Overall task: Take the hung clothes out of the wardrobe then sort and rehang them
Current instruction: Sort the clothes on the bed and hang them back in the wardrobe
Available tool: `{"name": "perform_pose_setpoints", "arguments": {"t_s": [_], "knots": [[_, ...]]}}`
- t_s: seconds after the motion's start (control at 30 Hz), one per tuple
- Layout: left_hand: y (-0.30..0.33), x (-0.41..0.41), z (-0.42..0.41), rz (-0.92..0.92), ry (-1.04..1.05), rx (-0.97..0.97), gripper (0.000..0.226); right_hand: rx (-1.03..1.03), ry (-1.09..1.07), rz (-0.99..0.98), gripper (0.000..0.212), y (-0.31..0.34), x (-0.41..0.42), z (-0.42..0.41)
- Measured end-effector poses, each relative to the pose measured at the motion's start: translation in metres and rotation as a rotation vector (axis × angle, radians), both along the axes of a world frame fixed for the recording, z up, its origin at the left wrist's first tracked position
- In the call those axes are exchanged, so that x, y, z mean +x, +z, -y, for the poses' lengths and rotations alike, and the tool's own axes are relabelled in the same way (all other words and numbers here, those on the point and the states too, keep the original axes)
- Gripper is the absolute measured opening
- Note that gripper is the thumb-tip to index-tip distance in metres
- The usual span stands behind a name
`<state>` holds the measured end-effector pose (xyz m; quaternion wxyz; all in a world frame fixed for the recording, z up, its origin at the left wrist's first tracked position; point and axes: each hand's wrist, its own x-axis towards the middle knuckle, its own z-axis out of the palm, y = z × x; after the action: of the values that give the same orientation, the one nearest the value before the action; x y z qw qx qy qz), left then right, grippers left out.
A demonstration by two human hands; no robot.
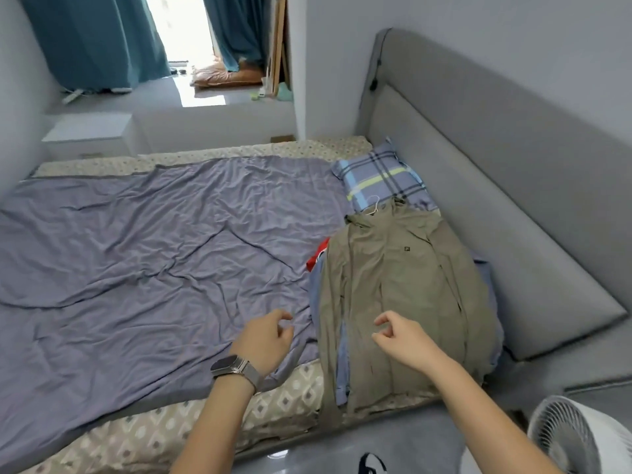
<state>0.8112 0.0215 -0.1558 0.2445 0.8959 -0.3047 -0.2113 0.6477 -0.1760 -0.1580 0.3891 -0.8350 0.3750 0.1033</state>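
A pile of clothes [403, 302] lies on the right side of the bed [284, 401], close to the padded grey headboard [496, 206]. On top is an olive-green jacket [407, 289], spread flat with its front up, a small dark logo on the chest and its hem hanging a little over the mattress edge. Under it I can make out at least 2 more garments: blue cloth [342, 374] showing along the left side and hem, and a bit of red cloth [316, 256] poking out near the shoulder. 1 white hanger hook [373, 204] sticks out at the collar, lying on the 1 checked pillow [383, 179]; how many hangers are inside the pile I cannot tell.

Both hands are out over the bed and hold nothing. The left hand [265, 340], with 1 watch [236, 367] on its wrist, hovers above the purple sheet [143, 254] just beside the pile, fingers loosely curled. The right hand [402, 338] hovers over the lower part of the jacket, fingers also relaxed and slightly bent, not gripping the cloth.

1 white fan [578, 439] stands on the floor at the lower right.
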Motion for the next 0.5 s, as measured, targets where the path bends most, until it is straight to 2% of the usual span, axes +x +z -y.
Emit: {"name": "perform_pose_setpoints", "arguments": {"t_s": [0.23,0.4,0.5], "knots": [[-0.013,0.01,0.128,-0.005,0.035,-0.044,0.022,-0.01,-0.027,0.001,0.021,-0.009,0.005,0.124],[-0.011,0.028,0.162,-0.05,0.026,-0.009,0.024,-0.016,-0.115,0.025,0.014,-0.01,0.024,0.182],[-0.011,0.056,0.183,-0.033,0.01,0.003,0.024,0.013,-0.193,0.077,0.018,-0.016,0.043,0.196]]}}
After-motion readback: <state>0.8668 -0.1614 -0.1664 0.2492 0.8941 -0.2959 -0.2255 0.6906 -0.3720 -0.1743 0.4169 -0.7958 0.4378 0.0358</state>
